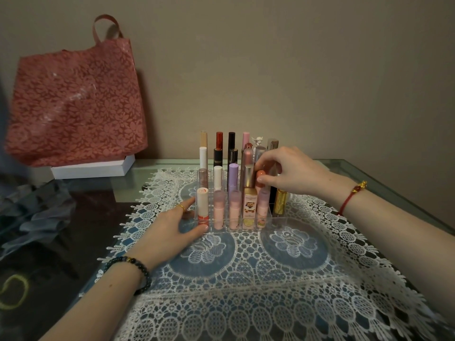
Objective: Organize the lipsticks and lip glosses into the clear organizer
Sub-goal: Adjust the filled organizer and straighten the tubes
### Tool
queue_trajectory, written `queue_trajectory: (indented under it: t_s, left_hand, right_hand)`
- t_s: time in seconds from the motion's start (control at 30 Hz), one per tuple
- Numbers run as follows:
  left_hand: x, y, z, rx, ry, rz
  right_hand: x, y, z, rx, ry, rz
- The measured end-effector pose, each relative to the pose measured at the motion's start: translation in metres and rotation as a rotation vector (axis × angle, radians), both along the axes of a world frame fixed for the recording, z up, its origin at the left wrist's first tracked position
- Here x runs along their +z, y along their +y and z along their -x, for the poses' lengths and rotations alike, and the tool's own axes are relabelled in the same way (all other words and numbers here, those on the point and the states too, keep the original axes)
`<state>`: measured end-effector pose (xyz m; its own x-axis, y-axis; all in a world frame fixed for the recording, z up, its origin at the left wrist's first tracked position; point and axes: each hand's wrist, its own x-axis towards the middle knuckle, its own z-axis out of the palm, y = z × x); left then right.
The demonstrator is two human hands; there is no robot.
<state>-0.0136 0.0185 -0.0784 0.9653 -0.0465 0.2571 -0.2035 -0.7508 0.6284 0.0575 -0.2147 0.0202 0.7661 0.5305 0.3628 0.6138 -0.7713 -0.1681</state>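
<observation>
A clear organizer (pixel 279 221) stands on a white lace cloth (pixel 270 279), its tiered slots filled with several upright lipsticks and lip glosses. My left hand (pixel 173 226) rests flat against the organizer's front left corner, fingers spread, beside a white-and-coral tube (pixel 203 205). My right hand (pixel 286 172) reaches over the right side and pinches an orange-capped lip gloss (pixel 260 180) standing in a middle-row slot. A gold lipstick (pixel 280 201) stands just below that hand. A boxed lipstick with a cartoon print (pixel 250 209) is in the front row.
A red floral tote bag (pixel 76 99) leans on the wall at back left, on a white box (pixel 93 168). Grey fabric (pixel 32 212) lies at the left of the glass table (pixel 384 183). A beige wall rises close behind the organizer.
</observation>
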Motion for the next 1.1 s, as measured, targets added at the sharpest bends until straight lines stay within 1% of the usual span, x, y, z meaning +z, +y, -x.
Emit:
queue_trajectory:
  t_s: [0.17, 0.37, 0.63, 0.8, 1.1]
  left_hand:
    - [-0.001, 0.0, -0.002, -0.004, 0.005, 0.02]
    - [-0.003, 0.0, -0.002, 0.002, 0.004, 0.03]
    - [-0.002, 0.001, -0.002, 0.001, -0.008, 0.011]
    - [-0.003, 0.003, -0.002, -0.002, -0.005, 0.025]
    - [-0.005, 0.004, -0.004, -0.005, -0.025, 0.008]
  right_hand:
    - [0.001, -0.002, 0.001, -0.012, 0.009, -0.014]
    - [0.01, -0.009, 0.012, -0.012, -0.036, -0.067]
    - [-0.006, -0.011, 0.027, 0.02, -0.069, 0.082]
    - [-0.014, -0.009, 0.025, 0.022, -0.072, 0.1]
    - [-0.014, -0.01, 0.026, 0.032, -0.051, 0.075]
